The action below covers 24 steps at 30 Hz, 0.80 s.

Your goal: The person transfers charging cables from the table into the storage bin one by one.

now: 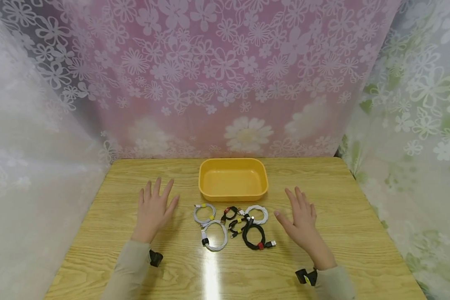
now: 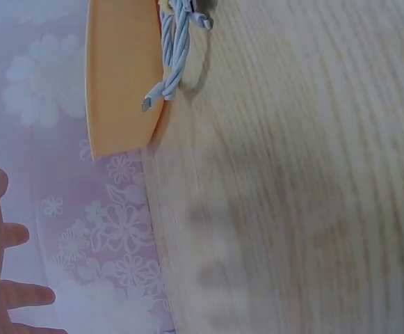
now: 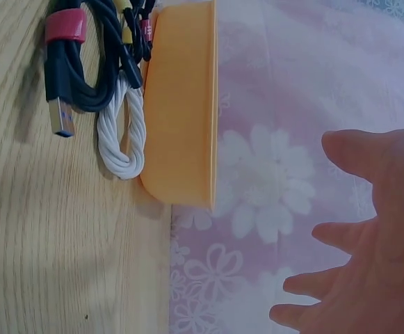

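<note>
My left hand (image 1: pixel 152 213) is left of several coiled cables, fingers spread and holding nothing. On the other side my right hand (image 1: pixel 301 218) is likewise extended and bare. Nearest the left hand are a pale grey cable with yellow ties (image 1: pixel 211 217) and a larger pale cable with a black tie (image 1: pixel 205 241). Toward the right lie a white cable (image 1: pixel 265 214) and a large black USB cable with a red tie (image 1: pixel 260 246). Between them are a small black cable with a red tie (image 1: pixel 226 210) and another with yellow ties (image 1: pixel 239 221).
A yellow rectangular bin (image 1: pixel 233 198) stands just behind the cables on the wooden table (image 1: pixel 172 275). Floral curtains (image 1: pixel 225 62) hang behind the table and along both sides. Dark camera mounts (image 1: pixel 156 258) are worn at both wrists.
</note>
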Available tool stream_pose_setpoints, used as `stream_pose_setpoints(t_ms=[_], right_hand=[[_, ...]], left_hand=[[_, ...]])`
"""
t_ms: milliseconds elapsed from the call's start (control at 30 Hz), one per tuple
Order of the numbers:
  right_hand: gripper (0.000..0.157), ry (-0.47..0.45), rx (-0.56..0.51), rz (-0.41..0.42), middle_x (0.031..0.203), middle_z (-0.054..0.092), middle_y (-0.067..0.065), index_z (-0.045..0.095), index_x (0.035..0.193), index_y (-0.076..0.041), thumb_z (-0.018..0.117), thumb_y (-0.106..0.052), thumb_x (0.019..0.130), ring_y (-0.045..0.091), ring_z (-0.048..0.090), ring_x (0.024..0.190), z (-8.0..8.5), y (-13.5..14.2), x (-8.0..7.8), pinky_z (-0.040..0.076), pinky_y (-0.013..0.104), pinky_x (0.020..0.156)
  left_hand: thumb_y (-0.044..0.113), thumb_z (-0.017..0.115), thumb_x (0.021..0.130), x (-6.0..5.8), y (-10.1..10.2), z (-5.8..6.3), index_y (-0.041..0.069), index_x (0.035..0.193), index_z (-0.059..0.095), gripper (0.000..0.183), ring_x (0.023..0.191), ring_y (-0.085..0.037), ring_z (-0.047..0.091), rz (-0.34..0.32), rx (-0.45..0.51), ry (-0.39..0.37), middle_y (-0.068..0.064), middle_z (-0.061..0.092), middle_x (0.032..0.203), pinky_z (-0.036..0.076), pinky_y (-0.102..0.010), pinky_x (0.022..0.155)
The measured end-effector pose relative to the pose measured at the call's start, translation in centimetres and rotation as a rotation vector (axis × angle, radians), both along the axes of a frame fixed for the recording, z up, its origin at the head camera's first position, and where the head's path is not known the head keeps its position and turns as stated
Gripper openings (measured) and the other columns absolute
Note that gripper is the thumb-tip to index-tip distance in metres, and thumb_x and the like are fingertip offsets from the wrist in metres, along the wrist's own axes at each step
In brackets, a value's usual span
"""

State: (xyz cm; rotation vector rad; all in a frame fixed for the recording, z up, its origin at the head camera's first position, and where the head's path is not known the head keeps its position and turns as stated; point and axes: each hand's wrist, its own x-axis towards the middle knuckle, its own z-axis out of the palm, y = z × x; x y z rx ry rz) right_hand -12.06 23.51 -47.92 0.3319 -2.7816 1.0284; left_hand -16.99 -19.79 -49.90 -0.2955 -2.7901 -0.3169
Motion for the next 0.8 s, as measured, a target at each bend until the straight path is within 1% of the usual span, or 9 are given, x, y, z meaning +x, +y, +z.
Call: stream_pose_setpoints(t_ms=[133, 333, 567, 733, 800], right_hand=[[0.073, 0.003, -0.010, -0.002, 0.161, 0.007, 0.026, 0.024, 0.156, -0.008, 0.061, -0.032, 0.097, 0.052, 0.003, 0.144, -0.2, -0.2, 0.1, -0.005, 0.075, 0.104], [0.073, 0.002, -0.042, 0.007, 0.160, 0.008, 0.028, 0.024, 0.155, -0.007, 0.061, -0.030, 0.097, 0.053, 0.005, 0.144, -0.5, -0.6, 0.3, -0.004, 0.075, 0.104], [0.072, -0.007, -0.070, 0.005, 0.159, 0.010, 0.030, 0.026, 0.154, -0.003, 0.061, -0.029, 0.097, 0.053, 0.007, 0.144, -1.0, -1.2, 0.3, -0.001, 0.077, 0.103], [0.072, -0.016, -0.083, 0.001, 0.159, 0.011, 0.030, 0.026, 0.153, -0.002, 0.061, -0.029, 0.097, 0.052, 0.008, 0.144, -1.3, -1.5, 0.4, 0.000, 0.076, 0.103], [0.072, -0.015, -0.088, -0.003, 0.158, 0.012, 0.031, 0.027, 0.153, -0.001, 0.062, -0.029, 0.096, 0.053, 0.009, 0.143, -1.4, -1.6, 0.4, 0.001, 0.076, 0.103]], left_hand=[[0.047, 0.051, 0.100, -0.8, 0.1, 0.3, 0.019, 0.152, 0.040, 0.060, 0.136, -0.054, 0.029, -0.009, -0.019, 0.024, -0.026, 0.035, 0.151, 0.023, -0.069, 0.107], [0.049, 0.045, 0.101, -1.8, 0.0, 0.7, 0.019, 0.152, 0.039, 0.060, 0.137, -0.054, 0.028, -0.008, -0.016, 0.007, -0.026, 0.033, 0.153, 0.021, -0.069, 0.108], [0.050, 0.044, 0.102, -2.9, 0.0, 0.9, 0.018, 0.153, 0.038, 0.060, 0.135, -0.053, 0.032, -0.018, -0.023, 0.034, -0.026, 0.035, 0.150, 0.024, -0.069, 0.106], [0.050, 0.043, 0.102, -3.4, 0.3, 1.1, 0.018, 0.152, 0.038, 0.059, 0.133, -0.052, 0.034, -0.011, -0.027, 0.019, -0.026, 0.036, 0.149, 0.027, -0.067, 0.105], [0.050, 0.043, 0.102, -3.7, 0.6, 1.1, 0.017, 0.152, 0.037, 0.060, 0.134, -0.052, 0.033, -0.013, -0.006, -0.003, -0.026, 0.035, 0.150, 0.026, -0.067, 0.106]])
